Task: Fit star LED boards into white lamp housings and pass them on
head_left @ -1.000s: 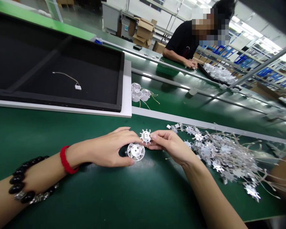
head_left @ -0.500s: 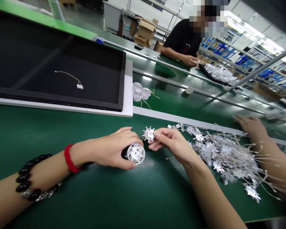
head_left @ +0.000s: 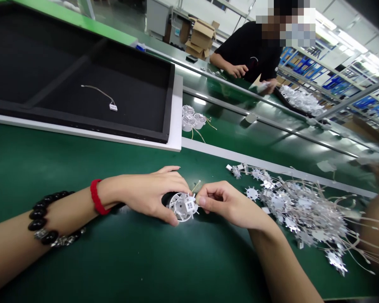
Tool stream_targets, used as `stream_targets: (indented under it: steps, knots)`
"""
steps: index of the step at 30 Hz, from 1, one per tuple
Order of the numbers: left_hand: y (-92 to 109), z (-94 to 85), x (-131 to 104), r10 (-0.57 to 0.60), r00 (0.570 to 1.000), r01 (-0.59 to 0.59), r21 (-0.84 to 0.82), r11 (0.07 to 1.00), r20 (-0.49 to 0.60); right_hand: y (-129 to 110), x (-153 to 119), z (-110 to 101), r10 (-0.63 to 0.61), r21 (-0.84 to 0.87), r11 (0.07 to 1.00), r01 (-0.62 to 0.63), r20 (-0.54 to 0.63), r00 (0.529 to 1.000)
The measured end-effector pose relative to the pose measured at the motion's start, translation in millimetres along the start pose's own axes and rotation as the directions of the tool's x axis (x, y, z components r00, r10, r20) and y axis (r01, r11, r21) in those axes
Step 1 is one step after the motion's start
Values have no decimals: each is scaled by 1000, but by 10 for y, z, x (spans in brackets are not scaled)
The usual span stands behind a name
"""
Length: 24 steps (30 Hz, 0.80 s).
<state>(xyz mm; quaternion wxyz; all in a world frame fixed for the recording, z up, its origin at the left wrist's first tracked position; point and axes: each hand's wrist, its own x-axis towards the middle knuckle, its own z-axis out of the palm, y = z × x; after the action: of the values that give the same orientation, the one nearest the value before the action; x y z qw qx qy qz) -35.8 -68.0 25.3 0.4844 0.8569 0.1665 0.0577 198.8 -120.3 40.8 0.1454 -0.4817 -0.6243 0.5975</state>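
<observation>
Star-shaped board meets round white housing on the green bench.

The star-shaped board (head_left: 189, 205) sits against the open face of the white housing (head_left: 180, 206), pinched by the right hand (head_left: 227, 204) with fingers closed narrow on its edge. The left hand (head_left: 151, 194) wraps the housing, lying sideways on the green mat (head_left: 145, 261). A heap of wired boards (head_left: 303, 210) lies just right; a black tray (head_left: 82, 84) lies beyond.

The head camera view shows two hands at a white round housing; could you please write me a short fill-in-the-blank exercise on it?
1. The left hand grips a white round plastic housing lying on the ___ mat.
2. The right hand presses a small spiky ___ disc against it.
3. The pile of wired silver discs lies to the ___ of both hands.

Missing words: green; silver; right
</observation>
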Motion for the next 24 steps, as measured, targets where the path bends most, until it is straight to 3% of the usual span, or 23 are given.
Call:
stream_targets:
  steps: [4,10,24]
  knots:
    - [-5,7,-4,16,999,-17,13,1000,34,11,15,53,41,37,998,-43,56,998]
    - [-10,-6,6,10,995,-14,49,999,98,0,43,76,123,-18,992,-123,6,992]
    - [-16,-7,15,27,995,-35,80,996,99,-67,-2,107,113,-59,991,-116,-62,992]
